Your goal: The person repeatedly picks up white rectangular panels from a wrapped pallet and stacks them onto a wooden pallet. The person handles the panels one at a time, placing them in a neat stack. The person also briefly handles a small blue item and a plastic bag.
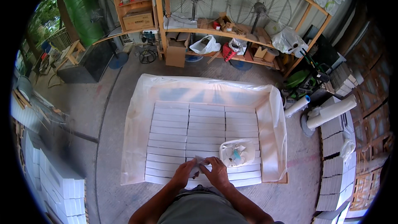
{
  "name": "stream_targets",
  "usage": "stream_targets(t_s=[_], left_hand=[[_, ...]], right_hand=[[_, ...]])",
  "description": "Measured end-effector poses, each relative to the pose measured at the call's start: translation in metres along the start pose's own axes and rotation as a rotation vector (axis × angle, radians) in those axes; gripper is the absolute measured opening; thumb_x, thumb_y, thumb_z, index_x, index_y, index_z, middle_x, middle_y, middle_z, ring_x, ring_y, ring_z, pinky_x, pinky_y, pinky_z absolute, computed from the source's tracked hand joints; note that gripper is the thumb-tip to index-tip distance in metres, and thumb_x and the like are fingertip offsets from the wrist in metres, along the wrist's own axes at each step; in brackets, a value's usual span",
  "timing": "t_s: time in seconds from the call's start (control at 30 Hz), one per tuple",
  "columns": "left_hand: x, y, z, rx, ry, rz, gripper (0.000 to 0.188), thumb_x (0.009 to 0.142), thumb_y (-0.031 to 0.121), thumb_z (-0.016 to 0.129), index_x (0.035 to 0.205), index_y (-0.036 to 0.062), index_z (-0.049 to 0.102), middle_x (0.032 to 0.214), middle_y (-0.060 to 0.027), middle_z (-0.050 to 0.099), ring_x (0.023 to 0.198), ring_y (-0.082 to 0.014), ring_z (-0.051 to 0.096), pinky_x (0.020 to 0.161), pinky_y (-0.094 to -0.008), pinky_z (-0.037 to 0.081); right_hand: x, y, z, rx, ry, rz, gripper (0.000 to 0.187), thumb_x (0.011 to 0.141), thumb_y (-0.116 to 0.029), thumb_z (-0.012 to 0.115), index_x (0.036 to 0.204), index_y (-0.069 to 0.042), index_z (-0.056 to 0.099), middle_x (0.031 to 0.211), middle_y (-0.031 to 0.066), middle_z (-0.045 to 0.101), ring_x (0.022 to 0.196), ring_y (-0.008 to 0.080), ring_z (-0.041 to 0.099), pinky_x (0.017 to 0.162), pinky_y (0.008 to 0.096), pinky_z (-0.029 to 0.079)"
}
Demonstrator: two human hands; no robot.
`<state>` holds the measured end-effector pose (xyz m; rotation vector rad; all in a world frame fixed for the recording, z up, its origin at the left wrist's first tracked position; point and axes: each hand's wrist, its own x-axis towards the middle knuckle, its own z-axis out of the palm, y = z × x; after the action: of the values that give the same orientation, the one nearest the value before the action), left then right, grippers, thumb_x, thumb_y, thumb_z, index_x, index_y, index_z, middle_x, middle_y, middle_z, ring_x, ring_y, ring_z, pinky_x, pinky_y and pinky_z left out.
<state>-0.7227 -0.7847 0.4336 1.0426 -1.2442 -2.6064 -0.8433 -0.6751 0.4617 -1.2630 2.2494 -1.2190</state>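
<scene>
My left hand (182, 175) and my right hand (216, 171) meet close in front of my body, fingers closed on a small thin pale piece (200, 160). Whether it is paper or plastic film I cannot tell. Below them lie white boxes (170, 144), packed flat in rows within a large crate (272, 149) lined with translucent plastic film. On the boxes, just right of my right hand, sits a white plastic tub or bag (225, 152). Crumpled white scraps and a small teal thing are inside it.
White box stacks stand at the left (62, 178) and right (333, 182). Film rolls (331, 114) are right of the crate. Behind it, a wooden shelf (215, 31) holds fans, bags and cartons. A dark block (83, 68) stands far left.
</scene>
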Motion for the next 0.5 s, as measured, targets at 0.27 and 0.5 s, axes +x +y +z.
stream_targets(t_s=[0.27,0.5], left_hand=[[-0.016,0.019,0.002,0.141,-0.138,-0.065,0.042,0.098,0.037,0.034,0.105,0.0016,0.056,0.084,-0.0081,0.06,0.068,-0.015,0.056,0.062,-0.0278,0.046],[-0.024,0.031,-0.007,0.257,-0.419,-0.263,0.056,0.098,0.048,0.024,0.111,0.0014,0.052,0.095,-0.0107,0.06,0.072,-0.0148,0.059,0.066,-0.0265,0.049]], right_hand=[[0.002,0.009,-0.006,0.035,-0.156,-0.05,0.021,0.075,-0.012,0.07,0.094,-0.004,0.063,0.096,0.01,0.061,0.092,0.0275,0.059,0.078,0.0351,0.049],[-0.01,0.009,-0.005,0.138,-0.235,-0.026,0.017,0.076,-0.012,0.07,0.09,-0.003,0.065,0.098,0.01,0.062,0.091,0.0258,0.06,0.077,0.0336,0.05]])
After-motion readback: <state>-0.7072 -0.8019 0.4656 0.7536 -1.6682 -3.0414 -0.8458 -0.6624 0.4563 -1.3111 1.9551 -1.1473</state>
